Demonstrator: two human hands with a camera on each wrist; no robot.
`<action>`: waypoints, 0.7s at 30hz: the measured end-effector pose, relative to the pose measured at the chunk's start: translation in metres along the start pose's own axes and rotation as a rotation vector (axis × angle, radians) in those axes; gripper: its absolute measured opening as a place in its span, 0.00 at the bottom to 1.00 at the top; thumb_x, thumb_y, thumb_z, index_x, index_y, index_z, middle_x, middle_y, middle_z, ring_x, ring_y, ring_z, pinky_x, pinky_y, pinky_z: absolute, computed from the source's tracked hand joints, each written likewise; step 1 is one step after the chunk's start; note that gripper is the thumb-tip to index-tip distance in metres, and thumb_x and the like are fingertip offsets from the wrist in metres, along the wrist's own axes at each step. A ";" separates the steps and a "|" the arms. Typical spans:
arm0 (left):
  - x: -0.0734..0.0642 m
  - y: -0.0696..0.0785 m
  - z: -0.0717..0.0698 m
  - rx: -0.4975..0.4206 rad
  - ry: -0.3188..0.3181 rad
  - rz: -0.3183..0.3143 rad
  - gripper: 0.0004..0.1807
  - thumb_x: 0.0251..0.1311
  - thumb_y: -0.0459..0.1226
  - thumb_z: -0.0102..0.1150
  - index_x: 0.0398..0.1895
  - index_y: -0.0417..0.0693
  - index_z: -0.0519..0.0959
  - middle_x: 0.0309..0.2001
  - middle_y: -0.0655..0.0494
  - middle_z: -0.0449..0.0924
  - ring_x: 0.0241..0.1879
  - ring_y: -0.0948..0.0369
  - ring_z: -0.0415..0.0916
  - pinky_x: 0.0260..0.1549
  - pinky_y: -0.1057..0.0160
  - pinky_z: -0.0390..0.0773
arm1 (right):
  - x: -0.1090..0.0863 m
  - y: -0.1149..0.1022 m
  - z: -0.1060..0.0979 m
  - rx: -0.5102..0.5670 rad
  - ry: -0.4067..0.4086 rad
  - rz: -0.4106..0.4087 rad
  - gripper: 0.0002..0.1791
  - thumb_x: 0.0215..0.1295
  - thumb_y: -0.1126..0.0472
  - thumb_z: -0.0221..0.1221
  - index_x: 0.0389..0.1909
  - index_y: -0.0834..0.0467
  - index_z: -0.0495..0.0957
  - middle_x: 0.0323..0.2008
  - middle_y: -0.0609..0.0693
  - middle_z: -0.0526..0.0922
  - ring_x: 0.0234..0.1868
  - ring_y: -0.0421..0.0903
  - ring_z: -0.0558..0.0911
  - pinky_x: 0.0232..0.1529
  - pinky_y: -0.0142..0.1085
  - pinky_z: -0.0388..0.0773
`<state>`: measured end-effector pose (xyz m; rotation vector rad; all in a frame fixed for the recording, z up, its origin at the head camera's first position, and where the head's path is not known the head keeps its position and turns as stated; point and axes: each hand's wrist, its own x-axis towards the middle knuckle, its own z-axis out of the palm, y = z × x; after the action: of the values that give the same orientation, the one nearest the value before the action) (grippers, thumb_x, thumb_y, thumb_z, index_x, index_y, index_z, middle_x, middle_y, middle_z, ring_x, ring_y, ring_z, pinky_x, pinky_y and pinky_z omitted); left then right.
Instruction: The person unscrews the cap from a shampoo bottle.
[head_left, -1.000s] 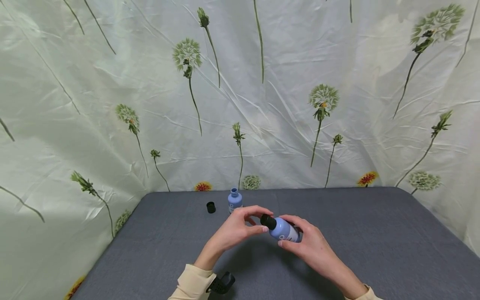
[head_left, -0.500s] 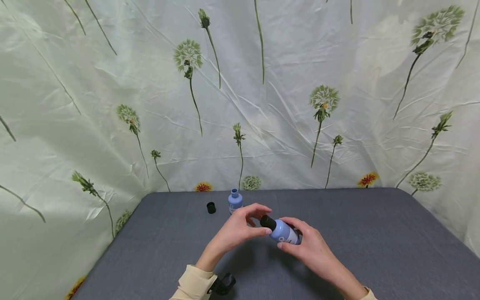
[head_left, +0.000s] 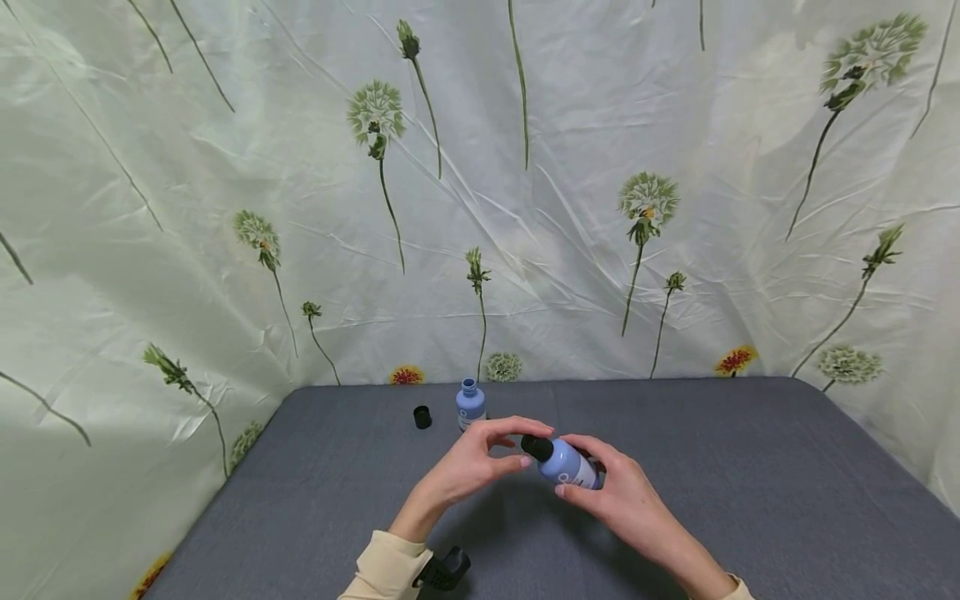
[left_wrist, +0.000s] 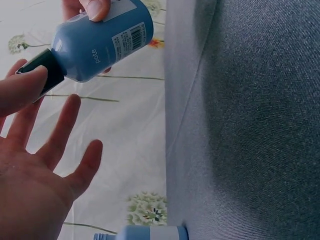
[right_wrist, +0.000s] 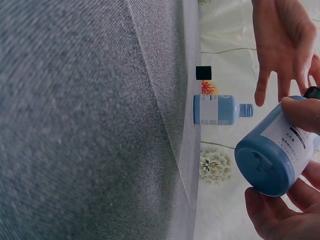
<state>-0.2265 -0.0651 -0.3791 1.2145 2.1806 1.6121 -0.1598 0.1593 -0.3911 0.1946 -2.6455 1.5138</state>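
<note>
A blue bottle [head_left: 561, 463] with a white label is held tilted above the table, its black cap [head_left: 536, 447] pointing up and left. My right hand [head_left: 626, 487] grips the bottle body between thumb and fingers. With thumb and index finger, my left hand [head_left: 476, 458] pinches the cap, which sits on the bottle's neck. In the left wrist view the thumb lies across the cap [left_wrist: 54, 66], and the other fingers are spread away from it. The right wrist view shows the bottle's base [right_wrist: 265, 167] turned toward the camera.
A second blue bottle [head_left: 470, 404], without a cap, stands upright behind my left hand on the grey table [head_left: 712, 467]. To its left lies a loose black cap [head_left: 422, 417]. A flower-printed curtain [head_left: 570, 208] hangs behind the table. A black band [head_left: 444, 570] is on my left wrist.
My left index finger has moved forward over the cap while the thumb has slid back left, a turning motion. The right hand and bottle stay nearly still.
</note>
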 end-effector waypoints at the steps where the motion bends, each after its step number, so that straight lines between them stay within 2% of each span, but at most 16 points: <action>1: 0.000 0.000 0.000 0.005 -0.001 -0.004 0.22 0.64 0.30 0.60 0.60 0.55 0.80 0.57 0.68 0.78 0.60 0.62 0.71 0.55 0.41 0.67 | 0.000 0.000 0.000 0.000 -0.001 -0.002 0.31 0.51 0.57 0.75 0.58 0.51 0.77 0.49 0.49 0.79 0.43 0.46 0.76 0.40 0.42 0.73; 5: 0.000 -0.001 0.000 0.041 0.022 -0.018 0.21 0.64 0.31 0.61 0.59 0.57 0.80 0.55 0.69 0.79 0.58 0.63 0.72 0.56 0.40 0.66 | 0.000 -0.001 0.000 -0.007 -0.010 -0.007 0.31 0.51 0.57 0.74 0.58 0.51 0.77 0.50 0.49 0.79 0.44 0.46 0.76 0.41 0.43 0.73; 9: 0.000 -0.001 0.001 0.098 0.078 -0.054 0.18 0.62 0.39 0.66 0.56 0.61 0.81 0.51 0.69 0.81 0.53 0.64 0.74 0.55 0.41 0.65 | 0.000 -0.001 0.001 -0.010 -0.009 -0.012 0.31 0.51 0.58 0.74 0.58 0.49 0.77 0.51 0.49 0.78 0.45 0.47 0.76 0.42 0.43 0.74; 11: -0.001 -0.001 0.001 0.108 0.105 -0.076 0.17 0.59 0.42 0.69 0.53 0.59 0.82 0.48 0.69 0.81 0.50 0.64 0.75 0.55 0.42 0.65 | 0.000 -0.001 0.001 -0.009 -0.008 -0.023 0.30 0.51 0.58 0.74 0.58 0.49 0.77 0.51 0.49 0.78 0.44 0.46 0.76 0.41 0.42 0.74; 15: 0.000 0.000 0.002 0.088 0.137 -0.100 0.16 0.56 0.43 0.72 0.48 0.56 0.84 0.42 0.67 0.82 0.46 0.63 0.76 0.55 0.42 0.65 | -0.001 -0.002 0.001 0.006 -0.014 -0.038 0.30 0.51 0.58 0.74 0.57 0.49 0.77 0.51 0.49 0.78 0.44 0.46 0.76 0.41 0.42 0.73; 18: 0.000 0.000 0.002 0.073 0.148 -0.110 0.14 0.55 0.43 0.72 0.46 0.58 0.84 0.41 0.65 0.82 0.45 0.63 0.76 0.55 0.41 0.65 | -0.001 -0.002 0.001 0.009 -0.016 -0.030 0.30 0.52 0.58 0.74 0.57 0.49 0.77 0.50 0.48 0.78 0.44 0.46 0.76 0.41 0.42 0.73; 21: 0.000 -0.001 0.003 0.072 0.146 -0.121 0.16 0.56 0.43 0.72 0.48 0.58 0.83 0.42 0.64 0.82 0.45 0.62 0.77 0.55 0.42 0.67 | -0.001 -0.001 0.002 0.000 -0.012 -0.023 0.30 0.52 0.59 0.74 0.57 0.49 0.77 0.50 0.49 0.79 0.44 0.46 0.76 0.41 0.42 0.73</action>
<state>-0.2254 -0.0632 -0.3809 0.9896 2.3689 1.6334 -0.1590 0.1565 -0.3912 0.2337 -2.6433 1.5109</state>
